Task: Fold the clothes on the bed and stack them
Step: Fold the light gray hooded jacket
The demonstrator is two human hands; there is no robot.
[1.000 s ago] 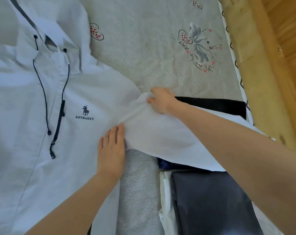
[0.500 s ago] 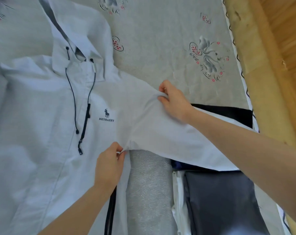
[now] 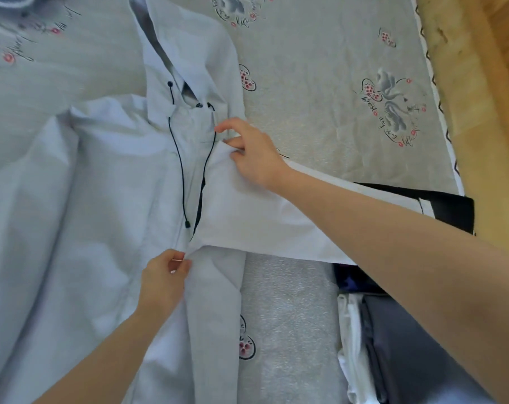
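A pale blue hooded jacket with black drawcords lies front up across the bed. Its right side and sleeve are folded over toward the zip line. My right hand pinches the upper corner of that folded part near the collar. My left hand pinches the fold's lower end at the jacket's middle. A stack of folded clothes, dark grey on top with white beneath, sits at the lower right.
The bed sheet is grey with butterfly and heart prints. A black folded garment lies beyond the sleeve at the right. A wooden bed frame runs along the right edge.
Both hands have carried the jacket's right side leftward over the chest, covering the logo. My left hand went from flat to pinching the fabric.
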